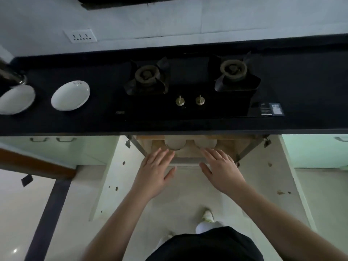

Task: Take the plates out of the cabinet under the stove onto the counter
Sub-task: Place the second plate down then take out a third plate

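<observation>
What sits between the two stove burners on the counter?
In the head view, only bare black stove glass lies between left burner and right burner; two knobs sit nearer.

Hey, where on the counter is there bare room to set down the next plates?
Bare counter lies between the right-hand plate and the stove, along the front edge below both plates, and right of the stove. The far left is crowded: another plate sits under a metal object.
</observation>
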The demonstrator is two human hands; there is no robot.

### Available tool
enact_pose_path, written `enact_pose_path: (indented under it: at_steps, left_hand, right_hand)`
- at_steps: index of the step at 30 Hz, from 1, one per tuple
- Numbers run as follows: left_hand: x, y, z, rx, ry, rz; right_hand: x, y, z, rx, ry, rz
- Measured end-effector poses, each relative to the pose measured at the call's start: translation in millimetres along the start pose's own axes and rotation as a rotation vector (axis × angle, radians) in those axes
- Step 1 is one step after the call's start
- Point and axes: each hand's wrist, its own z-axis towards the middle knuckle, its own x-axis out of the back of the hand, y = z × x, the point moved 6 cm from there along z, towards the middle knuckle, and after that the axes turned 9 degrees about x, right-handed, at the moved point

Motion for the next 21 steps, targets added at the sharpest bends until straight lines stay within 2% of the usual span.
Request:
enact_pose_path:
  at_steps: [14,21]
  left_hand:
    - [-33,-77,-36,0.062,-0.022,0.000]
    - [-61,-91,1,0.077,-0.029,0.012]
  right_hand:
    - [-56,-66,20,0.034,-0.069,-0.060]
    - [-88,-54,59,0.056,-0.122,-0.055]
